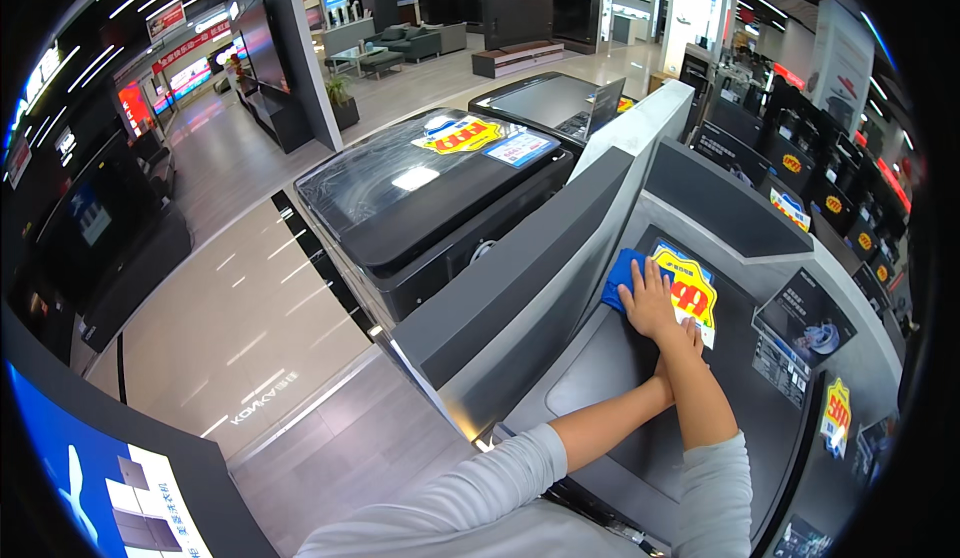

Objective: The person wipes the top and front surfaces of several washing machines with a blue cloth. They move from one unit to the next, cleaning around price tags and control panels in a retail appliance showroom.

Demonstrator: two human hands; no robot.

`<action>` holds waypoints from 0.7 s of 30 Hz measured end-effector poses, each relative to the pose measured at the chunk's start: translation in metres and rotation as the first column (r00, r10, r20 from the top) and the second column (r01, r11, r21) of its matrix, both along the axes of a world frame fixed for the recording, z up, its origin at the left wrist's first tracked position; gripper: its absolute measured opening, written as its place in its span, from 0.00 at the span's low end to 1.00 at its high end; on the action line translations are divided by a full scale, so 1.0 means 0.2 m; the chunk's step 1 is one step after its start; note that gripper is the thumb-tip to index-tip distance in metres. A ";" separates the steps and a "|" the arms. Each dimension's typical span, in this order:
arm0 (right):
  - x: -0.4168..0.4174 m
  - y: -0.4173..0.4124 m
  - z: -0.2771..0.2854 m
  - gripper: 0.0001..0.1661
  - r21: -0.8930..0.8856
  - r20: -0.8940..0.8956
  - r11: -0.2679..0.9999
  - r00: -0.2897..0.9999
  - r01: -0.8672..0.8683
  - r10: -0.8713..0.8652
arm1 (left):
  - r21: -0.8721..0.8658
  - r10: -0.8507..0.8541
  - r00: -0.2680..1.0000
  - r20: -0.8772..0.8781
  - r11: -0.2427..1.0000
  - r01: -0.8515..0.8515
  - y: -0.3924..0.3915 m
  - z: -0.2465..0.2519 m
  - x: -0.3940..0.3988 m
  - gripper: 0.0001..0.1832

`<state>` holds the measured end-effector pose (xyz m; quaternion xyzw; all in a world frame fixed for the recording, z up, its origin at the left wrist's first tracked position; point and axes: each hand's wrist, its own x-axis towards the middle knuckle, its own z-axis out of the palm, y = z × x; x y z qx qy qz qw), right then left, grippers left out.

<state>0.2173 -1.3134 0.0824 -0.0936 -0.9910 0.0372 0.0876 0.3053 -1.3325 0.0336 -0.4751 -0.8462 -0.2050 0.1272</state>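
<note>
My right hand (649,299) lies flat, fingers spread, on a folded blue cloth (618,280), pressing it against the dark top of an appliance (739,385), likely a washing machine. Beside the cloth, partly under my fingers, is a yellow, red and white price sign (697,295). My forearms cross, the right one over the left. My left hand (691,339) rests at the sign's lower edge, partly hidden behind my right wrist; only some fingers show, and its grip is not clear.
A grey partition (517,265) rises left of the appliance. Beyond it stands a glossy black-topped appliance (375,205) with price signs. A printed black card (806,318) leans at the right against a curved grey ledge (847,280). A lit display panel (82,475) is at lower left.
</note>
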 end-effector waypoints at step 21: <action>0.60 -0.66 0.12 0.48 -0.137 0.182 0.953 0.939 -0.269 0.291 | -0.109 -0.691 0.475 0.545 0.503 0.857 -0.88 0.32 0.35 0.38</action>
